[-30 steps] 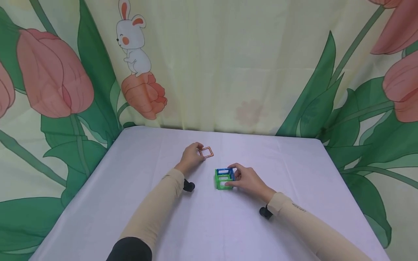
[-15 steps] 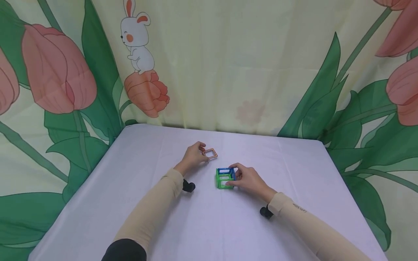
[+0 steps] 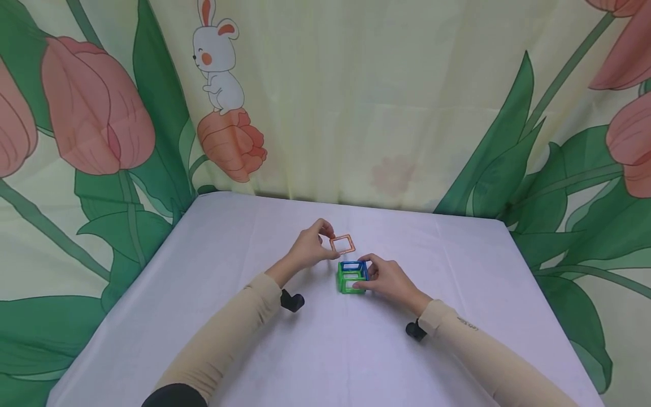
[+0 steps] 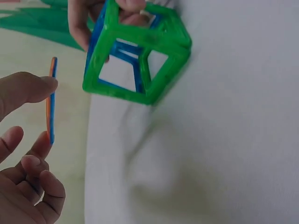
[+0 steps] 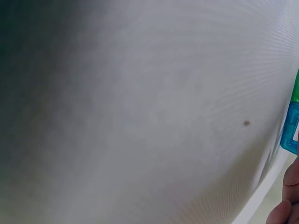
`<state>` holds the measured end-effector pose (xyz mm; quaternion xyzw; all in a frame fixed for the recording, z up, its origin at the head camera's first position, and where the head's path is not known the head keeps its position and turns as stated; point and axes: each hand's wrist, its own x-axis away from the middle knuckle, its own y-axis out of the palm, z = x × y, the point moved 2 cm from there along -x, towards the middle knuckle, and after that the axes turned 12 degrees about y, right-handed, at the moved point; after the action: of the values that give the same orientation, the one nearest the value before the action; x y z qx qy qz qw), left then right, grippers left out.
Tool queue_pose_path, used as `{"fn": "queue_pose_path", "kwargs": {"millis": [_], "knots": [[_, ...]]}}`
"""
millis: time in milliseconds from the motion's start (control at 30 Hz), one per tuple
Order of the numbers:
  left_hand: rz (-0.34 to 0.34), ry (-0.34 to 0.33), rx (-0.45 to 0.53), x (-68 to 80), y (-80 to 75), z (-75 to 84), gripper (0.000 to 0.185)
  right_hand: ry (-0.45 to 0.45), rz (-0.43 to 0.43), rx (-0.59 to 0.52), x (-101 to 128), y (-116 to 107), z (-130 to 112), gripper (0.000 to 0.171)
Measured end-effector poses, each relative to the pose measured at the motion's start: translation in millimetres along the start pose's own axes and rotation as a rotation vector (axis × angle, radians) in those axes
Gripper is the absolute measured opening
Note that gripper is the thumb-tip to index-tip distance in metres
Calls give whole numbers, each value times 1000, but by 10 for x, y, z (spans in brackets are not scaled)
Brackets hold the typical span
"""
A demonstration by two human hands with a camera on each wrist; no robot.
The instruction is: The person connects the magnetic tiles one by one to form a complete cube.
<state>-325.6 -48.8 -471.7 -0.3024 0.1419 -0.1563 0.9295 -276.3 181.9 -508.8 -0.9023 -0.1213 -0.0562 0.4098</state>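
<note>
My left hand (image 3: 309, 247) pinches an orange-framed square magnetic tile (image 3: 352, 243) by its edge, between thumb and fingertips. Seen edge-on in the left wrist view, that tile (image 4: 51, 109) shows an orange side and a blue side. Just in front of it, a small open-topped box of green and blue magnetic tiles (image 3: 341, 280) stands on the table. My right hand (image 3: 389, 278) grips the box from its right, thumb on the near green side and fingers at the blue far corner. The right wrist view catches only a blue corner (image 5: 289, 128) and some fingers (image 5: 290, 186).
A white cloth covers the table (image 3: 315, 350). Behind its far edge hangs a curtain (image 3: 325, 102) printed with tulips, leaves and a rabbit. Dark wrist cameras (image 3: 293, 301) are strapped under both wrists.
My left hand has carried the orange tile to the right and closer to the box, tilting it up. The right hand keeps its hold on the box, almost still.
</note>
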Motion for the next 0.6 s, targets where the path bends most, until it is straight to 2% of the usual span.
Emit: {"fn": "queue_pose_path", "kwargs": {"millis": [167,333,600], "knots": [[-59,63,-9,93,54,126,50,-4,3,-1,1,-2,18,69],[-116,115,-11,150,133,187,47,-7,11,1,6,-12,26,68],[-171,120,-28,207,215,213,47,-15,7,-12,10,-7,-1,67]]}}
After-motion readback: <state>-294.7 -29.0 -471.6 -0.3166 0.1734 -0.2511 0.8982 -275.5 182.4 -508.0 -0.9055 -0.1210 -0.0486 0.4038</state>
